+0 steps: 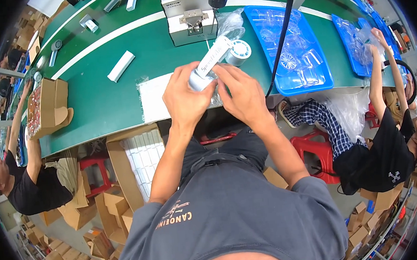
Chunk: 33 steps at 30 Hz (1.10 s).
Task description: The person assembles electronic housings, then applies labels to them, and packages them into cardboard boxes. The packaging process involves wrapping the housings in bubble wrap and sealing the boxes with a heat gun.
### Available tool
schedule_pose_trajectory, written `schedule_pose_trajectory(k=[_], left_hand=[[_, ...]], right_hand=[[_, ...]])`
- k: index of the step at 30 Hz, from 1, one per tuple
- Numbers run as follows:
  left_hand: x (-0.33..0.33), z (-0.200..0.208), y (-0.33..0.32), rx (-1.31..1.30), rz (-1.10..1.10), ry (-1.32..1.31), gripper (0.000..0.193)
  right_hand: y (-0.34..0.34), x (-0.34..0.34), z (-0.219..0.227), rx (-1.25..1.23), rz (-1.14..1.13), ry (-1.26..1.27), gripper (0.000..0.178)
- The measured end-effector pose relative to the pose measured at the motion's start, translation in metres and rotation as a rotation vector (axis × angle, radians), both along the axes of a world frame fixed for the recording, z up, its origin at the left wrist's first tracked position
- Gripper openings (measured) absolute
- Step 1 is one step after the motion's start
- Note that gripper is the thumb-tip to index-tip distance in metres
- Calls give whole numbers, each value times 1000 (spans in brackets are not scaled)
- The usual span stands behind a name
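Both my hands meet over the near edge of the green table. My left hand curls round a white device with a long, flat-sided handle and dark printed lettering; a pale blue-grey rounded end shows between my hands. My right hand closes on the same device from the other side, thumb and fingers against its lower end. What my fingertips press on is partly hidden. Just beyond my right fingers stands a round white part with a teal slotted ring. Clear plastic wrap lies behind it.
A white boxy machine with a metal clamp stands ahead. A blue tray of clear plastic parts is right, with a black cable hanging before it. A white bar lies left. An open carton sits below; co-workers work on both sides.
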State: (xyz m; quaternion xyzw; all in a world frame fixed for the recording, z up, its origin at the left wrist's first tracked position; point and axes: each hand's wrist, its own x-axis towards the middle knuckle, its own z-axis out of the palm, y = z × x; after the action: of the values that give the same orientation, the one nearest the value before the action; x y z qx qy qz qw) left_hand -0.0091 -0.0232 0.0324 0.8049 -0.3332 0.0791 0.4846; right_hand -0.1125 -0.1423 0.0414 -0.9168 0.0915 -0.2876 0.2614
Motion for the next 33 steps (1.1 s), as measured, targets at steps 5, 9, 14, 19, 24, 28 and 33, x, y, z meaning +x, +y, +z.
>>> schedule_pose_trajectory(k=[5,9,14,19,24,28,33], left_hand=[[0,4,5,-6,15,86,49],[4,-7,19,-259,-302,386,51],[6,-10,32,-388,-681,742,41],[10,-14,28,-432,-659,725,41],[18,0,34,-311,-759,700,38],[9,20,25,-244,-954,611,38],[41,41,45,-197,-678,280,34]], right_hand=[[10,-5,-4,156,-70,-103,24],[-10,-3,-17,1003,62,-19,24],[-22,-9,-10,1285,339,190,61],[-28,-21,6,1392,326,245,48],[-13,-31,52,969,46,-186,33],[-26,-55,84,819,4,35,16],[-94,-97,121,743,146,190,24]])
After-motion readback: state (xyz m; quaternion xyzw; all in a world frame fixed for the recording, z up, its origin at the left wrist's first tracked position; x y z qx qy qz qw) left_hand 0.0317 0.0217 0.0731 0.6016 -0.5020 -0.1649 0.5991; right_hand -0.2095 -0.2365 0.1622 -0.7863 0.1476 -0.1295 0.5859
